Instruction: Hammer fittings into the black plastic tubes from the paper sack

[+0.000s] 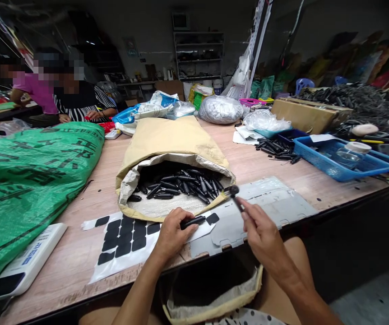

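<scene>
Dim shelving (199, 58) stands behind a pale worktop (82, 246). By its front edge, the left hand (176, 230) grips a black tube (193, 222) beside the patch sheet (123, 265); the right hand (264, 232) has its fingers closed round a dark round-headed stick (237, 198), near the mouth of the open sack (174, 135). The step seems to be handling this single tube; it calls for a steady left grip.

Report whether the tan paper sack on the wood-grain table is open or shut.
Open: the tan paper sack lies with its mouth gaping, baring a whitish lining and many black tapered pieces inside.
</scene>
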A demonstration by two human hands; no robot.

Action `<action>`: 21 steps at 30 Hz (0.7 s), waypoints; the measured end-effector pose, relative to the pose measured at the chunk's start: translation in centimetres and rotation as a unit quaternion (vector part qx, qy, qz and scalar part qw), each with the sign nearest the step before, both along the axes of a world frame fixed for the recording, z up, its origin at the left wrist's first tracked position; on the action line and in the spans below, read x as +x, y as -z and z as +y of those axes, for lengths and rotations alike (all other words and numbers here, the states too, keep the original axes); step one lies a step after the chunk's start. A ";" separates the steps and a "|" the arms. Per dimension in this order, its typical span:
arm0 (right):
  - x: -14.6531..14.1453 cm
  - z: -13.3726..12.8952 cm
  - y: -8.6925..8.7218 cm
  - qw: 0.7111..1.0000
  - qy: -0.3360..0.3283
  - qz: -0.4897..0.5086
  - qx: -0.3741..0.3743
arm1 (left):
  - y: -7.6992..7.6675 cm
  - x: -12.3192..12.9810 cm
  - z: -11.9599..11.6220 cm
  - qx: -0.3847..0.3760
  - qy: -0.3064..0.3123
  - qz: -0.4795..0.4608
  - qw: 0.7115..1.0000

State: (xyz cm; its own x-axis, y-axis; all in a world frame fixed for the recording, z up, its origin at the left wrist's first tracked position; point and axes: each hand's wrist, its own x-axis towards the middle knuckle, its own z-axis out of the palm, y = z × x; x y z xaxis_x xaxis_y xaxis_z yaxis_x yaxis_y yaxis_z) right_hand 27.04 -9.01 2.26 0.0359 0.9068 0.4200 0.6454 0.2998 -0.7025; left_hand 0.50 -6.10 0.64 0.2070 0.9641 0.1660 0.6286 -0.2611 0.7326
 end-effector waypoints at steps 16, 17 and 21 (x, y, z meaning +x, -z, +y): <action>-5.2 -2.5 0.8 0.979 -0.109 -0.173 0.009 | 0.1 0.2 0.0 0.006 -0.004 -0.010 1.000; -5.1 -2.5 0.8 0.982 -0.098 -0.163 0.017 | 0.2 0.1 0.0 0.007 -0.004 -0.012 1.000; -4.7 -2.4 1.3 0.985 -0.085 -0.147 0.015 | 0.5 0.1 0.1 0.006 -0.008 -0.010 1.000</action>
